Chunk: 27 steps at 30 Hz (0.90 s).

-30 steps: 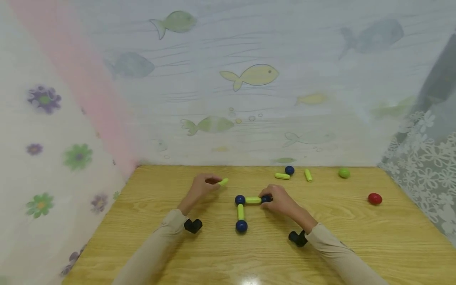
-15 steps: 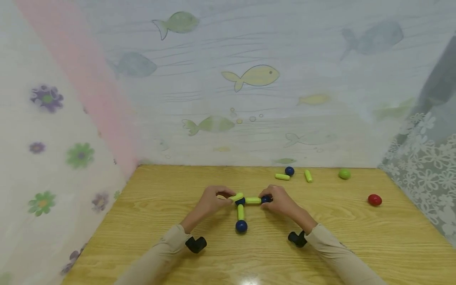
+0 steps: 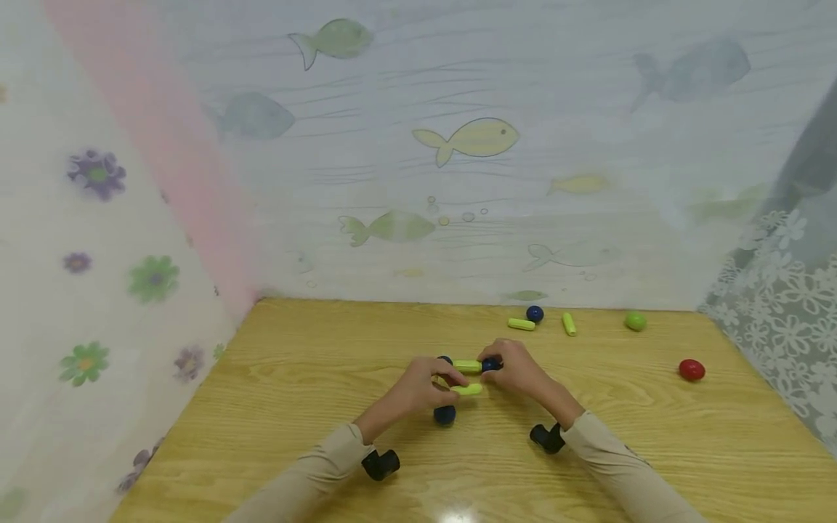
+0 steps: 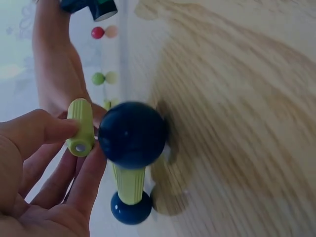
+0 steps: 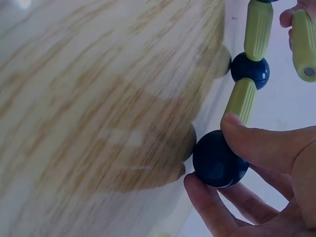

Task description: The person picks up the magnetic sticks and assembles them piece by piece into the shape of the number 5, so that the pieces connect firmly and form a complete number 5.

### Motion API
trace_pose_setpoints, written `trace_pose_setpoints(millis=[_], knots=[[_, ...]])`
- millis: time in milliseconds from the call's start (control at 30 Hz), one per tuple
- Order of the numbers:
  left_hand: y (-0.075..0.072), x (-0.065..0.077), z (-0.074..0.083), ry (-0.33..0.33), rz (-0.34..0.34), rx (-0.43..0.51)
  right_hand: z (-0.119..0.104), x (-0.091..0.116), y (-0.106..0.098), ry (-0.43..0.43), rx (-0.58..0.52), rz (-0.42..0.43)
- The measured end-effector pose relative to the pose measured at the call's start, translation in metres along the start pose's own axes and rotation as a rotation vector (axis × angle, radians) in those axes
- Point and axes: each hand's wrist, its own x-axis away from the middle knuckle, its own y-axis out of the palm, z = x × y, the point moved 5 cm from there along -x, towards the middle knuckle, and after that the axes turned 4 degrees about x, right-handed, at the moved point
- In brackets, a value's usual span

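My left hand (image 3: 425, 388) pinches a yellow-green magnetic rod (image 4: 80, 127) between thumb and fingers, above the corner of an L-shaped build. That build has dark blue balls joined by two yellow-green rods: one rod (image 3: 466, 366) runs sideways, the other is mostly hidden under my left hand in the head view. Its near ball (image 3: 445, 415) shows below the hand. At the right end, my right hand (image 3: 513, 367) grips the blue ball (image 5: 219, 158) with thumb and fingertips. The held rod lies apart from the balls, its end toward my right hand.
At the back of the wooden table (image 3: 314, 341) lie a blue ball (image 3: 535, 314), a rod (image 3: 521, 324) close to it and another rod (image 3: 569, 324). Farther right are a green ball (image 3: 636, 320) and a red ball (image 3: 692, 370). A fish-patterned curtain (image 3: 366, 269) hangs behind.
My left hand has carried its rod rightward and toward me, from the left side, past the corner ball, to over the build. My right hand has stayed on its ball.
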Motion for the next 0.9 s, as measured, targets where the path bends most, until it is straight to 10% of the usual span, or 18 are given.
trace_pose_setpoints(millis=[400,900], knots=[[0.034,0.001,0.015,0.083,-0.145,-0.287,0.002,0.000,-0.001,0.038,-0.019,-0.025],[0.030,0.014,0.021,0.109,0.014,-0.542,0.001,0.000,-0.002,0.043,-0.017,-0.029]])
